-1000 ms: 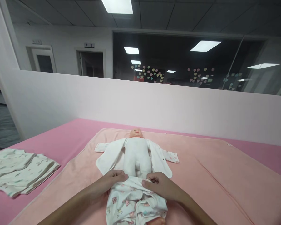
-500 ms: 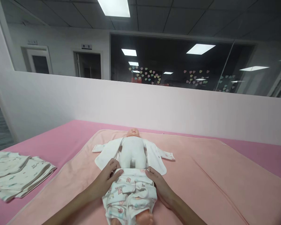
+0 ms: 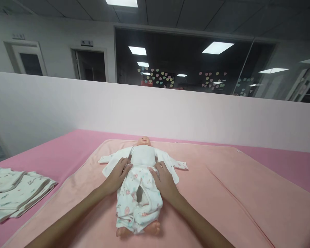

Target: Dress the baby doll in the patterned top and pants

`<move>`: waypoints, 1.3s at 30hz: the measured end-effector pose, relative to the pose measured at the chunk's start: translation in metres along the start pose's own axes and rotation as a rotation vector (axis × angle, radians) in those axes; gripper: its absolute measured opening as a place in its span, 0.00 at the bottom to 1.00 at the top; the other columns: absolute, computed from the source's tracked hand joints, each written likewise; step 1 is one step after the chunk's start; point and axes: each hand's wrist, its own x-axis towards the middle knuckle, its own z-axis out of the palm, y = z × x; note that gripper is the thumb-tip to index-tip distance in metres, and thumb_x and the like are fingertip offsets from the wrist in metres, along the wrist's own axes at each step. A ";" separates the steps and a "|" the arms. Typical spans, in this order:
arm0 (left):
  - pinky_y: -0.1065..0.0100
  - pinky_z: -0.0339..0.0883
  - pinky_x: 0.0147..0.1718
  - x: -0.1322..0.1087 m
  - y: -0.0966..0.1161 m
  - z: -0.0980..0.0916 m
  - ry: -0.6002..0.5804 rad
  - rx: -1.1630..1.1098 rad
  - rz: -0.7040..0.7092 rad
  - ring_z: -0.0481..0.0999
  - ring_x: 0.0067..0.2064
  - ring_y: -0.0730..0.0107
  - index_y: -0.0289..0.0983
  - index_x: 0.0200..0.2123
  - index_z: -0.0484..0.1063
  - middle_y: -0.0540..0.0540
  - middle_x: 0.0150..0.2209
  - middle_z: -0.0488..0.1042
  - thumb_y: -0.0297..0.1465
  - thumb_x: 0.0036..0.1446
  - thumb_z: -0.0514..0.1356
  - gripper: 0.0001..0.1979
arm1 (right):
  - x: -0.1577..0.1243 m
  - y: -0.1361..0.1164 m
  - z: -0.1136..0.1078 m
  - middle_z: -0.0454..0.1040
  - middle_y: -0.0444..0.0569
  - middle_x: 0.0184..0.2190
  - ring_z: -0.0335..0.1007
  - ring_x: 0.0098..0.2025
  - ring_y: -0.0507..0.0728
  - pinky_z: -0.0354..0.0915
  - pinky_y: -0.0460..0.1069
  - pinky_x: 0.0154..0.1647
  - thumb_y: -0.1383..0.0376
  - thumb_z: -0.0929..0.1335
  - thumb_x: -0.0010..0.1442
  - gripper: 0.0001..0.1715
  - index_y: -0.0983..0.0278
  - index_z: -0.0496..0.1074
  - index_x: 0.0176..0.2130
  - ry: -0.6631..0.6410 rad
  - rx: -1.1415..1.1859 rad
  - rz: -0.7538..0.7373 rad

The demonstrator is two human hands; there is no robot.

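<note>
A baby doll (image 3: 144,154) lies on its back, head away from me, its bare feet toward me. Patterned white baby pants (image 3: 139,206) cover its legs up to the belly, with an opening between the legs. My left hand (image 3: 119,174) grips the waistband at the doll's left-hand side in view, thumb over the cloth. On the other side my right hand (image 3: 164,177) holds the same waistband, fingers curled around its edge. An open white baby shirt (image 3: 167,167) is spread under the doll's torso, sleeves out to both sides.
A peach blanket (image 3: 217,199) lies under the doll on a pink mat (image 3: 64,146). Folded patterned baby clothes (image 3: 20,193) sit at the left. Behind the mat rises a low white wall (image 3: 170,117) with glass above it.
Both hands have pulled the pants up the doll's legs to its belly, away from me. The feet now show below the cuffs. The camera view has tilted slightly down.
</note>
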 end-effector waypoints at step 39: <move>0.66 0.61 0.33 0.018 -0.025 0.006 -0.061 -0.310 -0.109 0.64 0.33 0.65 0.40 0.34 0.65 0.51 0.32 0.63 0.56 0.70 0.57 0.25 | 0.031 0.030 0.016 0.64 0.42 0.30 0.59 0.34 0.55 0.60 0.49 0.39 0.42 0.68 0.68 0.27 0.60 0.62 0.32 -0.112 0.372 0.086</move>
